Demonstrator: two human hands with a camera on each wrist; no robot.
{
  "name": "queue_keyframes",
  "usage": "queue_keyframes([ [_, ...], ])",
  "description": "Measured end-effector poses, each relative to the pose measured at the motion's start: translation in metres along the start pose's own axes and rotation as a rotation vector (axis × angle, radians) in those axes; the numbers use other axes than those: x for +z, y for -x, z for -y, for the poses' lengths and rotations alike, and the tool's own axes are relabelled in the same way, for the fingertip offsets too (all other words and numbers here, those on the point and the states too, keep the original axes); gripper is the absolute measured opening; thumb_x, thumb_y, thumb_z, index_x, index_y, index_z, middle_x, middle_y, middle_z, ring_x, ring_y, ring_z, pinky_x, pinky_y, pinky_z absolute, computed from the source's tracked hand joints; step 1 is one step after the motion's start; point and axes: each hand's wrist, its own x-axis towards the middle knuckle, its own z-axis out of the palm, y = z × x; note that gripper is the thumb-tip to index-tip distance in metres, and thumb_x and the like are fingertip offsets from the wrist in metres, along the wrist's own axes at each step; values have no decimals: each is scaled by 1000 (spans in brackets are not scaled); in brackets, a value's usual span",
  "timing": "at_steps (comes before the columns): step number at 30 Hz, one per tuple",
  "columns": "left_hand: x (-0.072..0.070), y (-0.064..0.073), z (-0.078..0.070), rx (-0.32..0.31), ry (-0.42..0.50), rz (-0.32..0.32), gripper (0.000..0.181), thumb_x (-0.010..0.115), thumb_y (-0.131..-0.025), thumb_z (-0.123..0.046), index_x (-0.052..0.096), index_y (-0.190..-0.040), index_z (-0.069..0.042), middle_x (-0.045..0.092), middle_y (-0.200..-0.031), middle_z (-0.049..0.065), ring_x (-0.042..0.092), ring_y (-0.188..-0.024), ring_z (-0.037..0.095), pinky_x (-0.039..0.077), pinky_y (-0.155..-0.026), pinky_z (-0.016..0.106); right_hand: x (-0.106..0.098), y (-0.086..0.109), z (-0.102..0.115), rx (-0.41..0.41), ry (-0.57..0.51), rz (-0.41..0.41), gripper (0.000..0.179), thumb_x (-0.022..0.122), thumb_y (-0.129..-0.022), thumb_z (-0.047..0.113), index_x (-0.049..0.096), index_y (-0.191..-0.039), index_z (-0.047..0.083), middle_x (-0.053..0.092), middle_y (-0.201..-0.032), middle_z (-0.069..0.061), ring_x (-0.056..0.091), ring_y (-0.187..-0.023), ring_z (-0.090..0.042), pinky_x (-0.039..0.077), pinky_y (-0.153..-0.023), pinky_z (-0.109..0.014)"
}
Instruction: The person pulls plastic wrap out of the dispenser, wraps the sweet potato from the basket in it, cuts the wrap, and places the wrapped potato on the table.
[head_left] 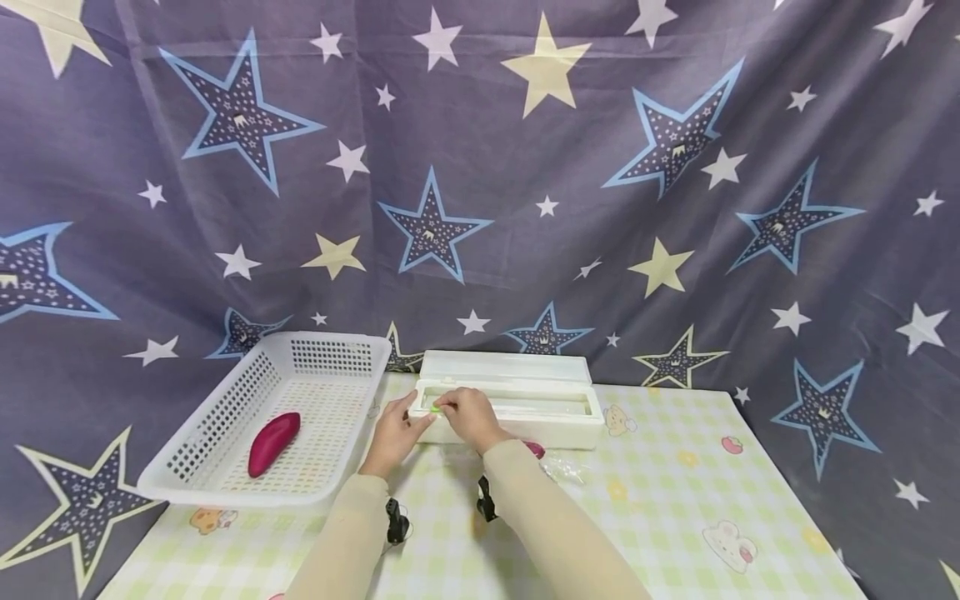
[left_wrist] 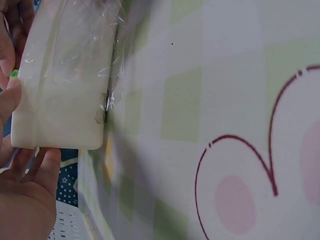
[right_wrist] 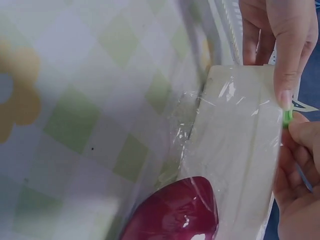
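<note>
A long white cling film box [head_left: 562, 432] stands at the back of the table with its lid [head_left: 502, 367] swung up. My left hand [head_left: 393, 435] grips its left end, thumb on the top edge and fingers against the end face. Beside that thumb, my right hand [head_left: 472, 418] pinches a small green slider [right_wrist: 287, 118] at the box's rim. Clear film [left_wrist: 114, 75] hangs down the front of the box. A dark pink sweet potato [right_wrist: 172, 212] lies by the film at the box's front, mostly hidden by my right forearm in the head view.
On the left, a white perforated basket [head_left: 225, 500] holds another dark pink sweet potato [head_left: 274, 444]. A checked cloth [head_left: 660, 517] covers the table. A star-patterned curtain [head_left: 480, 300] hangs right behind the box.
</note>
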Motion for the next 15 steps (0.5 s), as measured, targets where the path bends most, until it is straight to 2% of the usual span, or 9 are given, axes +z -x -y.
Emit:
queue_keyframes([
  [5, 1, 0, 0, -2, 3, 7, 71, 71, -95, -29, 40, -150, 3, 44, -142, 27, 53, -120, 39, 49, -97, 50, -1, -2, 0, 30, 13, 30, 12, 70, -94, 9, 80, -100, 8, 75, -103, -4, 69, -101, -22, 54, -91, -35],
  [10, 1, 0, 1, 20, -2, -2, 70, 72, -95, -28, 41, -149, 5, 45, -140, 28, 54, -117, 41, 50, -96, 51, -2, -5, 4, 45, 38, 60, 12, 70, -94, 9, 80, -101, 11, 75, -103, -2, 69, -97, -20, 55, -87, -31],
  [15, 2, 0, 2, 10, 7, 0, 70, 72, -95, -27, 41, -149, 5, 45, -141, 28, 54, -120, 42, 49, -98, 50, 0, -8, 8, 22, 86, 67, 13, 71, -93, 8, 81, -100, 12, 75, -102, 1, 69, -98, -18, 54, -88, -29],
])
